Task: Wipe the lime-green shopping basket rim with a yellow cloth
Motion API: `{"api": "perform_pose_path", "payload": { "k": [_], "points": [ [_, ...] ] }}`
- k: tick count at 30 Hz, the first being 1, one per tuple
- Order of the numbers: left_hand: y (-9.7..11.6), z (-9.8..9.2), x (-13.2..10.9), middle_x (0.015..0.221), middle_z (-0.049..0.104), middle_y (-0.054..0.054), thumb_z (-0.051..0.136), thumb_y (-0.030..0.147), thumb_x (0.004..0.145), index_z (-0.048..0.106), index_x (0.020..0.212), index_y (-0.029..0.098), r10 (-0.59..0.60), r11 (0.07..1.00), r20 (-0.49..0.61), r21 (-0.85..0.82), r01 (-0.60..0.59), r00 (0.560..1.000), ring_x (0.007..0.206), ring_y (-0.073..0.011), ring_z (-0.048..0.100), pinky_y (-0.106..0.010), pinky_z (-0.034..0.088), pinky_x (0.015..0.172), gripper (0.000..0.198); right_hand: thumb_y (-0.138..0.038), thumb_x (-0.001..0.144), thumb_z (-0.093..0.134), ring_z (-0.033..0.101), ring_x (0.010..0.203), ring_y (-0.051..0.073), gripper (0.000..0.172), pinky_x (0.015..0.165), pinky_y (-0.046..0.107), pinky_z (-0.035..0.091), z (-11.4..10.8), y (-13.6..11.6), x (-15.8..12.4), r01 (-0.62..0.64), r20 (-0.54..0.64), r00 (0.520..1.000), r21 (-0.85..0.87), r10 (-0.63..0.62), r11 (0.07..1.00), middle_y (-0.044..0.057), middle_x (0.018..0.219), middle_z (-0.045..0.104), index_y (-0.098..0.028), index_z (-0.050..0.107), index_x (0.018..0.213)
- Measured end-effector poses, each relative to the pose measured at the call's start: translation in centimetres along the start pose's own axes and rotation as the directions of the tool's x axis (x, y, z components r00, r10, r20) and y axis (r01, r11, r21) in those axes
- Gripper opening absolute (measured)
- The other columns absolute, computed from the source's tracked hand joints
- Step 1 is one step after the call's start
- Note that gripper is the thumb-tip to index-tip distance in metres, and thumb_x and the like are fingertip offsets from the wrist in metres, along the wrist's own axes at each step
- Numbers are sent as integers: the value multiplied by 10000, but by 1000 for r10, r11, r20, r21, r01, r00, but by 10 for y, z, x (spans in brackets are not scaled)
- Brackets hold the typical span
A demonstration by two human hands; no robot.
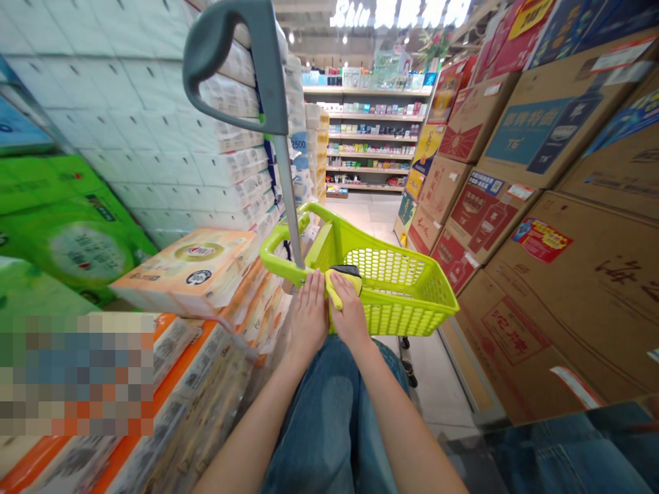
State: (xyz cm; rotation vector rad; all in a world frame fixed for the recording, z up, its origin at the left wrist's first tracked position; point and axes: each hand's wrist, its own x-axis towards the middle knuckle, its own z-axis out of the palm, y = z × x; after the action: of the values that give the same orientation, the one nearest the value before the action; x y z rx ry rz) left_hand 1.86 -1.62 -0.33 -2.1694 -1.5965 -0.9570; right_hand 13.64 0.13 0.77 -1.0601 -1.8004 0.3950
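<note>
A lime-green shopping basket (412, 302) on wheels stands in the aisle in front of my knees. Its grey pull handle (234, 62) rises on a metal pole to the top of the view. My left hand (309, 312) lies on the basket's near rim at the foot of the pole, fingers stretched flat. My right hand (350, 312) rests beside it, fingers curled round a yellow folded handle (334, 288) with a black top on the rim. My jeans-clad legs (329, 425) are below.
Stacks of tissue packs (195, 271) and white paper rolls (128, 103) line the left. Cardboard cartons (540, 261) are piled on the right. The tiled aisle (371, 213) runs ahead to product shelves (371, 137).
</note>
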Motion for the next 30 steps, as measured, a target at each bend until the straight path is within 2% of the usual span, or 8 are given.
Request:
{"api": "perform_pose_path", "payload": {
  "k": [5,14,18,21,24,27,30],
  "points": [
    [1,2,0,1570,273,-153,302,178,961,114,1533,111,-10,999,-3,34,10,1000,1475,-249,185,-464,285,1159,606,-97,821,413,382,1394,191,622,1200,446,259,-12,19,-13,-20,-6,1000,-58,20,998,72,1476,460,-183,439,1436],
    [4,-1,1,1576,265,-135,314,192,973,134,1530,101,-29,998,10,48,28,1000,1479,-240,171,-446,265,1174,593,-122,837,419,366,1405,202,610,1190,495,253,-71,78,-56,-88,-66,995,-208,76,974,67,1482,452,-213,431,1440],
    [3,0,1,1579,254,-140,315,188,968,128,1530,96,-27,999,20,46,26,999,1484,-237,144,-446,255,1179,599,-137,848,414,342,1417,210,600,1187,504,250,-80,90,-67,-102,-97,992,-242,81,965,73,1497,432,-203,423,1445],
    [3,1,1,1581,250,-140,323,185,963,122,1530,92,-28,999,21,46,27,999,1486,-232,133,-443,251,1182,608,-141,840,406,329,1423,223,603,1188,515,237,-67,83,-65,-168,-180,976,-251,124,953,91,1490,438,-170,424,1442],
    [3,1,1,1583,246,-138,324,183,962,110,1532,97,-30,998,23,47,29,999,1486,-231,135,-444,254,1181,615,-143,836,400,337,1418,236,601,1191,528,225,-38,59,-50,-228,-252,952,-207,173,951,104,1478,452,-152,433,1435],
    [2,0,0,1579,255,-141,315,163,953,82,1536,105,-19,999,23,49,17,1000,1484,-233,142,-450,266,1176,631,-138,835,403,346,1414,219,596,1199,488,237,-6,23,-25,-144,-161,979,-115,125,983,95,1480,451,-147,443,1430],
    [0,-3,0,1583,247,-136,302,116,923,43,1540,120,-2,999,37,44,0,999,1483,-229,149,-448,275,1174,669,-146,832,429,353,1410,208,586,1208,438,242,14,-7,-4,-59,-62,996,-27,57,998,99,1482,447,-126,462,1417]
  ]
}}
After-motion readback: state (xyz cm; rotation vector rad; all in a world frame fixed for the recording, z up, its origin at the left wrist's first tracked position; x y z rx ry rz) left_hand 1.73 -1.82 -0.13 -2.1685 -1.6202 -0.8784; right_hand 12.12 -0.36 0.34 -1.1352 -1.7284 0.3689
